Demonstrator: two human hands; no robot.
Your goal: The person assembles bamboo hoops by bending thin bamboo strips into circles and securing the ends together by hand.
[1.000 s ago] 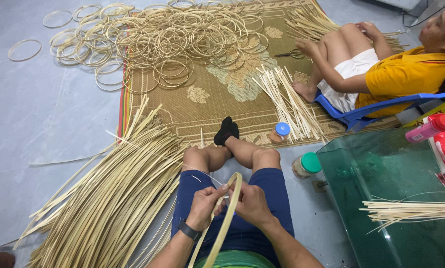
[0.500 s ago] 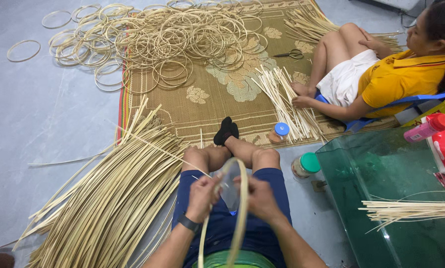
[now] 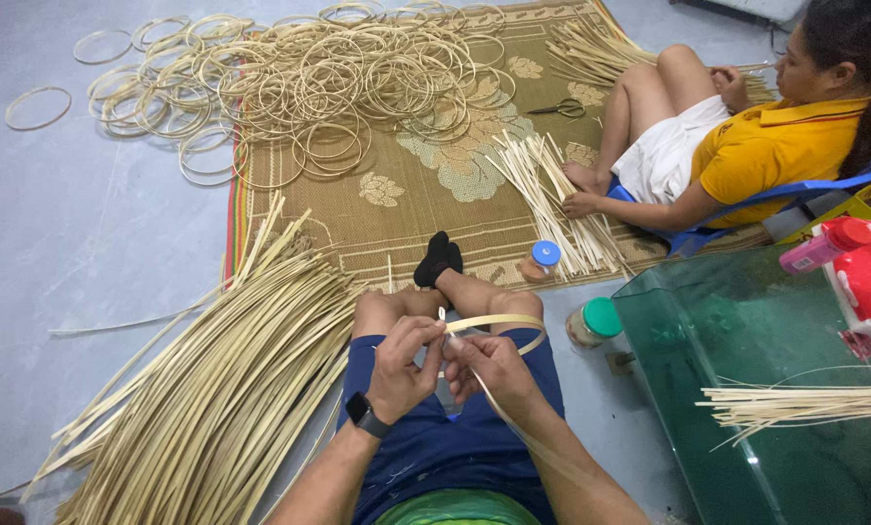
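The woven mat (image 3: 435, 209) carried a heap of finished rings (image 3: 299, 83). A pile of long strips (image 3: 212, 399) lay beside the person's left leg. Over the lap, the left hand (image 3: 401, 365) and right hand (image 3: 489, 367) were both closed on one cane strip (image 3: 499, 323), bent into a loop.

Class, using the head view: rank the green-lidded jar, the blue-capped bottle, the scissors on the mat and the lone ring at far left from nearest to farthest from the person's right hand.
From the right hand:
1. Green-lidded jar, just to its right on the floor.
2. Blue-capped bottle, above it at the mat's edge.
3. Scissors, far up on the mat.
4. Lone ring, far upper left on the bare floor.
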